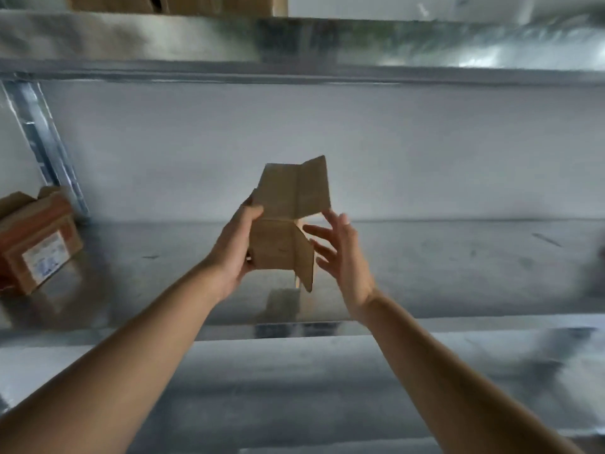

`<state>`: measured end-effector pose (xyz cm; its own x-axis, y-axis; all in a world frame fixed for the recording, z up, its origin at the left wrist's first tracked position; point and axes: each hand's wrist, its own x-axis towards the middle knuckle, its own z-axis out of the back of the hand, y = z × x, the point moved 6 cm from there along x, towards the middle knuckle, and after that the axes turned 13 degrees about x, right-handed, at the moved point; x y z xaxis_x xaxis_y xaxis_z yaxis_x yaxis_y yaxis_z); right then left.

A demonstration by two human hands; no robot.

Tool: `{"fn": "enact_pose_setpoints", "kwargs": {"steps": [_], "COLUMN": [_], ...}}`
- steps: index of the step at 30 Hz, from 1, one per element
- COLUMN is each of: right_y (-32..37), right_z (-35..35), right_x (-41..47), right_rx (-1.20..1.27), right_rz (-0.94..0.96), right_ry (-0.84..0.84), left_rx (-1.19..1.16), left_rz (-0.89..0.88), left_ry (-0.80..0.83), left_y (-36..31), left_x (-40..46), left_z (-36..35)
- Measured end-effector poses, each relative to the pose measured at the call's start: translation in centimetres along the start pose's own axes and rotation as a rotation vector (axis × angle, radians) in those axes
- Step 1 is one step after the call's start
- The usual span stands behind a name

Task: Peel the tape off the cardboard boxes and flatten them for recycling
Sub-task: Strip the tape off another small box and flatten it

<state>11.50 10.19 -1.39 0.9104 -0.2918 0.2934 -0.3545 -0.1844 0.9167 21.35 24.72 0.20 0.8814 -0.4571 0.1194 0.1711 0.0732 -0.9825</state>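
Note:
A small brown cardboard box (288,221) is held up in the air over a metal shelf, its flaps spread open at top and bottom. My left hand (234,249) grips its left side, thumb in front and fingers behind. Just right of the box, my right hand (340,253) has its fingers spread and straight; its fingertips are close to the right flaps, and I cannot tell whether they touch. No tape shows on the box from this side.
A second cardboard box (39,244) with orange tape and a white label sits at the left end of the metal shelf (458,267). More cardboard (176,3) stands on the shelf above. A metal upright (42,142) rises at the left.

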Motion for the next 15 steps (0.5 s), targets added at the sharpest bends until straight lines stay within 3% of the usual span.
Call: {"fn": "enact_pose_setpoints", "kwargs": {"steps": [3,6,9,15], "right_y": [1.9,3.6,4.4,5.9], "right_z": [5.8,10.6,15.7,24.8], "right_x": [-0.5,-1.1,-1.4,-1.4], "right_rx": [0.152,0.118,-0.046,-0.599], "right_rz": [-0.06,-0.022,0.016,-0.063], "right_ry": [-0.148,-0.245,-0.335,-0.434], "left_rx": [0.355,0.611,0.829,1.094], "left_rz": [-0.191,-0.326,-0.365,-0.317], "left_ry": [0.031,0.033,0.029,0.154], "left_y": [-2.1,-3.5,-4.6,-4.8], "left_x": [0.5,1.1,1.7,3.4], "left_z": [-6.1,-11.9,-17.2,-26.3]}}
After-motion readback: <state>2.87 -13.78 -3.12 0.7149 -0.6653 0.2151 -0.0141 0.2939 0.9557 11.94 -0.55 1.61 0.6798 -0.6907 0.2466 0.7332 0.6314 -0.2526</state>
